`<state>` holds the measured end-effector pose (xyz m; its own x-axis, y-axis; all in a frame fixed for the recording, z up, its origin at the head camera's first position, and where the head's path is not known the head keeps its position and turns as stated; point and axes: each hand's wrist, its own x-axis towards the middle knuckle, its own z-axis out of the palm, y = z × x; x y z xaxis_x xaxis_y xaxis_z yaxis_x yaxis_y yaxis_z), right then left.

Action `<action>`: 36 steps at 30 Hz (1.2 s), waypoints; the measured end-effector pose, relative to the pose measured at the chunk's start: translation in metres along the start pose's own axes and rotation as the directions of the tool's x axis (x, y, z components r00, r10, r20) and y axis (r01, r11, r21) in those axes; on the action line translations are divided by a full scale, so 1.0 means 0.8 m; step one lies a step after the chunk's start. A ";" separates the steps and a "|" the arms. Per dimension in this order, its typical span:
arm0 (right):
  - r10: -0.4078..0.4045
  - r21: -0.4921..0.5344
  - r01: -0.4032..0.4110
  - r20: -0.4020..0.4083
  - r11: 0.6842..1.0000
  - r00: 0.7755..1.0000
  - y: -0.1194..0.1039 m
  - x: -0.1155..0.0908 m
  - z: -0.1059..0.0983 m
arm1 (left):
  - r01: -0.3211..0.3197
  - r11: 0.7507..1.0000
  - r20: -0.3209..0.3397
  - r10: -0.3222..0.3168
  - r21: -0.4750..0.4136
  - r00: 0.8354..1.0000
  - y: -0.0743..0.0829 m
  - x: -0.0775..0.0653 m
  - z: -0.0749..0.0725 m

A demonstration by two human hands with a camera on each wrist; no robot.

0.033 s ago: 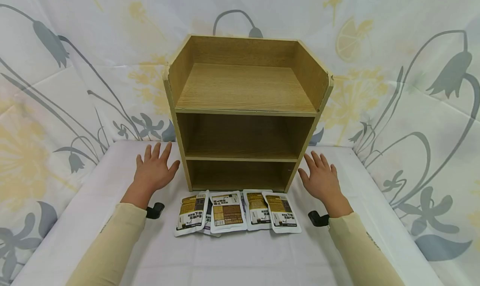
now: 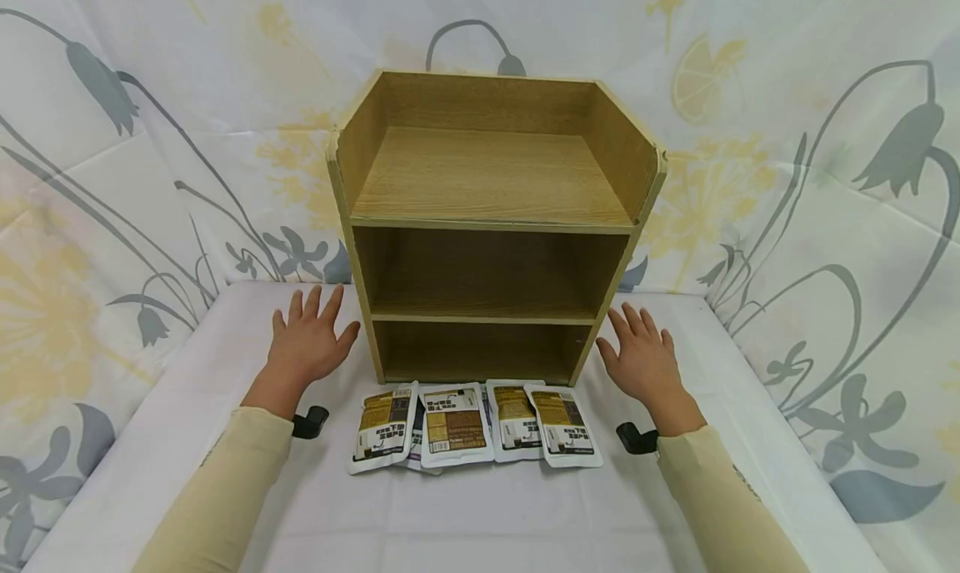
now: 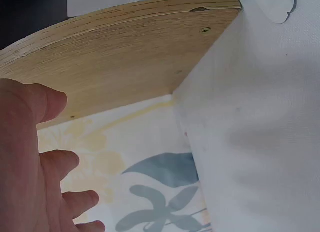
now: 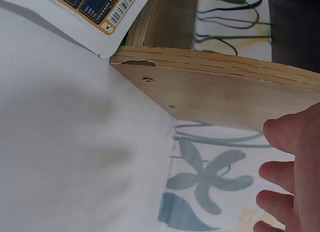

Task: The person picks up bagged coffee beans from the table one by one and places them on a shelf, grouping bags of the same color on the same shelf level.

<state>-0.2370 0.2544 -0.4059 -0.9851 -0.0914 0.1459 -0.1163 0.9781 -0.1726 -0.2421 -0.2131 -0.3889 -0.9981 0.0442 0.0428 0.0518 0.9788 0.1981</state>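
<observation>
My left hand point(image 2: 306, 345) is held with fingers spread beside the left side of a wooden shelf unit point(image 2: 491, 177). Mirroring it, my right hand point(image 2: 641, 360) stays near the unit's right side, fingers apart and nothing in them. The unit has a top tray and two bare compartments below. Several flat white pouches with brown and yellow labels lie in an overlapping row at its foot, among them a left pouch point(image 2: 382, 427) and a right pouch point(image 2: 564, 427). In the right wrist view, a pouch corner point(image 4: 102, 19) shows by the unit's front edge.
A white cloth point(image 2: 480, 523) covers the table. Behind and at both sides hangs a floral curtain point(image 2: 825, 223). Black curved pieces stick out at the left wrist point(image 2: 311, 423) and the right wrist point(image 2: 637, 439).
</observation>
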 end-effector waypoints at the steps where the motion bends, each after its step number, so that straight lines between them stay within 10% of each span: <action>1: -0.001 0.000 0.001 -0.001 1.000 1.000 0.000 0.000 0.000 | 0.001 1.000 0.000 -0.001 -0.002 1.000 0.000 -0.001 -0.001; 36: -0.056 0.046 0.059 -0.066 0.997 0.996 -0.006 -0.033 0.004 | -0.048 0.989 -0.077 0.037 -0.137 0.996 0.014 -0.010 -0.043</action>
<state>-0.2111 0.2511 -0.4120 -0.9666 -0.1332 0.2190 -0.1798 0.9613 -0.2088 -0.2328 -0.2091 -0.3532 -0.9900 0.0653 0.1253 0.1034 0.9391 0.3278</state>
